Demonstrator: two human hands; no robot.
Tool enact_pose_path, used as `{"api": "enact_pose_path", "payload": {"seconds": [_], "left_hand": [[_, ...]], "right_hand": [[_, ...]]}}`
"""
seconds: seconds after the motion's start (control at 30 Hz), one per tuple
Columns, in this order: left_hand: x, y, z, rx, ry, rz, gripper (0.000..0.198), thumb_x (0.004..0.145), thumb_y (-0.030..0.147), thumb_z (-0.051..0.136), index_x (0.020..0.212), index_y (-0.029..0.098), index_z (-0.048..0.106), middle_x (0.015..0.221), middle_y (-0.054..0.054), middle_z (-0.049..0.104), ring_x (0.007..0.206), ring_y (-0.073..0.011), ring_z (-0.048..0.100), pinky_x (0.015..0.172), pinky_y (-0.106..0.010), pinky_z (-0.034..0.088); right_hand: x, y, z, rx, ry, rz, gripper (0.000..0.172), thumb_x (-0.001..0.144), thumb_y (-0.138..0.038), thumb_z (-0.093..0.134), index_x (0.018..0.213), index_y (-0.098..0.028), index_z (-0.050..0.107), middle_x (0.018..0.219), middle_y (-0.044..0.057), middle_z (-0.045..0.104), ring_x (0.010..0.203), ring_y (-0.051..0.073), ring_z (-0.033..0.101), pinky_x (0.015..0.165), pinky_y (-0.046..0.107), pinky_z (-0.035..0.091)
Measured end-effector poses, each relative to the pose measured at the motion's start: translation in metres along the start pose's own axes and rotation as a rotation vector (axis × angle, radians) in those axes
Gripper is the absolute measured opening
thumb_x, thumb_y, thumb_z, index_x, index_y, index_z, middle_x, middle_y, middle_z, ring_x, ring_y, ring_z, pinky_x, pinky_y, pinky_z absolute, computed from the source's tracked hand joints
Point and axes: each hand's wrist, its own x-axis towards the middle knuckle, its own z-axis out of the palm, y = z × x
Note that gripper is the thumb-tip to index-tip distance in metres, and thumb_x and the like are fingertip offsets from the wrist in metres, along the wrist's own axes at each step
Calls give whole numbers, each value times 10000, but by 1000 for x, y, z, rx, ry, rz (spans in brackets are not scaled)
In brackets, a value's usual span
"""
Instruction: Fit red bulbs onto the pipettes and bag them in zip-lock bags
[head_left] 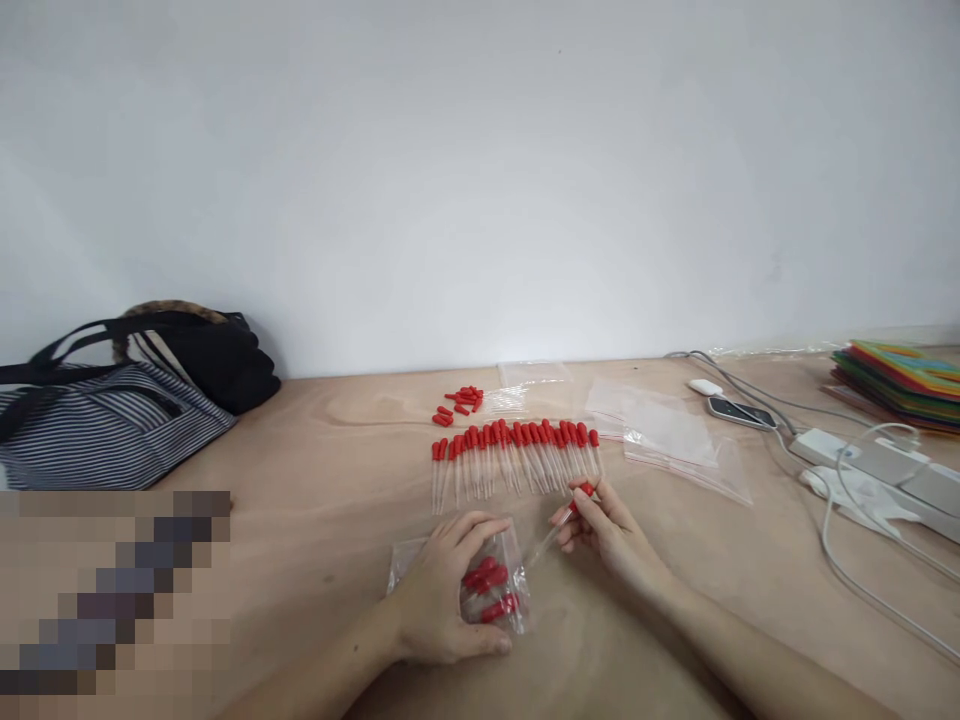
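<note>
My left hand [450,590] rests over a small clear zip bag [516,560], its fingers and thumb spanning the bag and holding it against the table. Red-bulbed droppers [491,578] show inside through the plastic. In my right hand [611,530] is a single dropper [576,505], pinched near its red bulb, its clear tube slanting down to the left near the bag's opening side. Just beyond both hands, a row of assembled droppers [517,450] lies side by side, red bulbs pointing away from me.
Loose red bulbs [466,400] and clear tubes [510,400] lie behind the row. Flat plastic bags [667,430] are spread to the right. Farther right are a power strip [885,470], cables, a small black-faced device [742,412] and stacked coloured sheets [896,385]. A striped bag [112,425] sits left.
</note>
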Motion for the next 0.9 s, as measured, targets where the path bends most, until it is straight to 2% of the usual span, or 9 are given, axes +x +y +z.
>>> {"api": "enact_pose_path", "payload": {"seconds": [0.2,0.33,0.4,0.5,0.6,0.67,0.77,0.9], "left_hand": [[0,-1,1,4,13,13,851,514,456,701,1241,257,306,1198,-77,394,1084,-282,399,924,-435,325],[0,-1,0,1,21,14,846,509,454,702,1235,254,316,1195,-79,402,1080,-288,404,921,-437,327],[0,0,0,-1,15,15,848,506,450,705,1233,255,316,1192,-78,405,1077,-286,406,920,-436,329],[0,1,-1,2,4,17,840,516,437,705,1234,258,307,1198,-77,398,1081,-279,403,922,-435,329],[0,2,-2,0,-1,15,825,518,427,704,1224,255,315,1191,-75,404,1072,-275,409,919,-435,335],[0,2,-2,-1,1,11,814,509,407,711,1211,249,330,1173,-72,418,1062,-272,417,915,-434,339],[0,4,-3,-2,10,3,798,505,373,716,1198,241,345,1164,-70,427,1058,-272,419,912,-432,340],[0,7,-3,-4,22,-20,788,494,315,725,1185,243,354,1160,-68,426,1054,-268,417,908,-428,344]], "right_hand": [[-8,6,11,99,-87,155,354,677,-497,580,825,-194,470,645,2,619,547,126,595,553,270,466],[-13,9,13,-17,-197,170,312,636,-427,649,767,-150,592,681,18,618,614,114,589,625,261,468],[-14,11,13,-121,-242,150,306,594,-388,690,761,-141,619,650,7,612,566,96,563,578,238,456],[-13,14,15,-230,-235,165,336,536,-358,726,772,-160,593,600,-30,592,423,62,500,417,190,390],[-13,19,21,-369,-225,205,256,547,-330,715,672,-159,570,509,-48,555,329,46,433,327,163,302],[-13,21,25,-488,-230,157,171,586,-299,684,608,-155,594,461,-43,539,326,48,415,331,167,292],[-15,18,29,-634,-246,3,63,648,-215,616,620,-173,654,521,-19,596,440,86,499,423,193,362],[-21,12,31,-714,-328,-118,195,708,-115,486,666,-187,662,644,-9,655,637,135,591,584,222,417]]}}
